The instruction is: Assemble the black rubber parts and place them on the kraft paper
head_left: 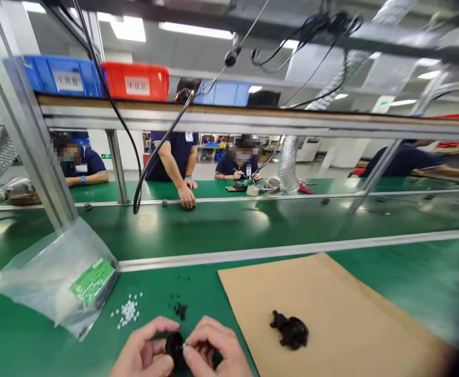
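At the bottom edge of the view my left hand (145, 352) and my right hand (216, 350) meet around a small round black part (174, 347). The left thumb and fingers hold the part. The right thumb and forefinger pinch something tiny and white against its edge. A heap of small white pellets (128, 311) lies just beyond the left hand. A few tiny black bits (180, 310) lie beside them. A larger black moulded part (291, 331) rests on a brown cardboard sheet (331, 293) to the right of my hands.
A clear plastic bag (56, 277) with a green label leans on the green bench at left. A conveyor belt (229, 225) runs across beyond a metal rail. Other people work on the far side. Blue and red bins (135, 79) sit on an overhead shelf; cables hang down.
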A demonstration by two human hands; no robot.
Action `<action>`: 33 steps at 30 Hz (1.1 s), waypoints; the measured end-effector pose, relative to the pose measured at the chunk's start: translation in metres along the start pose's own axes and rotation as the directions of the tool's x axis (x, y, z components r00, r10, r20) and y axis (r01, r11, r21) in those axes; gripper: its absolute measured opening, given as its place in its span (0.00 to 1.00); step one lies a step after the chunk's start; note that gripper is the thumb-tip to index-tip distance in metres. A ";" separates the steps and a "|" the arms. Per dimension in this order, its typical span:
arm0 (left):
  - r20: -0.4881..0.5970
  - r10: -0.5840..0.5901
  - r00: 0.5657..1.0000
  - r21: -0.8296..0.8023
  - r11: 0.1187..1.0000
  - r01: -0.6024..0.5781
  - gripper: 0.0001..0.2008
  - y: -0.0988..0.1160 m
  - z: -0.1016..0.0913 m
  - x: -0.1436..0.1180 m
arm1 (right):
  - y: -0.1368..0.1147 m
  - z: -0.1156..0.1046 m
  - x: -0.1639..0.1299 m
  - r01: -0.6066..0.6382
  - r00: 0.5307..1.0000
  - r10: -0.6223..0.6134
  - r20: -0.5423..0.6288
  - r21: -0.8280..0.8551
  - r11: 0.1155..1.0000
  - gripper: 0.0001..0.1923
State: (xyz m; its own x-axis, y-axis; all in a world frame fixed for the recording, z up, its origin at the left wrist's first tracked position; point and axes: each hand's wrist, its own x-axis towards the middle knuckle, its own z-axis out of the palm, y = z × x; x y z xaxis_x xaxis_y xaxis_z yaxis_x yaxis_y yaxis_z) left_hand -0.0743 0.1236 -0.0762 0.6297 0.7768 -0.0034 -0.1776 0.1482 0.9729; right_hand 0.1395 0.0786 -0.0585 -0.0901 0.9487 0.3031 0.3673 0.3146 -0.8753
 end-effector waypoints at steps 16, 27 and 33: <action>0.067 -0.047 0.997 -0.120 0.991 0.055 0.21 0.015 0.003 0.003 | -0.010 0.004 0.005 0.091 0.996 -0.091 -0.004 -0.057 0.994 0.09; 0.085 -0.046 0.995 -0.092 0.994 0.054 0.18 0.016 0.001 0.001 | -0.015 0.006 0.004 0.056 0.998 -0.056 -0.001 -0.005 0.998 0.10; 0.067 -0.078 0.995 -0.045 0.996 0.081 0.18 0.019 -0.001 0.001 | -0.014 0.010 0.001 -0.033 0.999 0.033 0.032 -0.002 0.999 0.10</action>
State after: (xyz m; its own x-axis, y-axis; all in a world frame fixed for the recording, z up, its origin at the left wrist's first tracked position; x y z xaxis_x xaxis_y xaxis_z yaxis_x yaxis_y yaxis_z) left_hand -0.0776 0.1276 -0.0583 0.6906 0.7204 -0.0639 -0.1601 0.2385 0.9579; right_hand 0.1251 0.0752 -0.0498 -0.1072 0.9590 0.2622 0.3718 0.2832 -0.8841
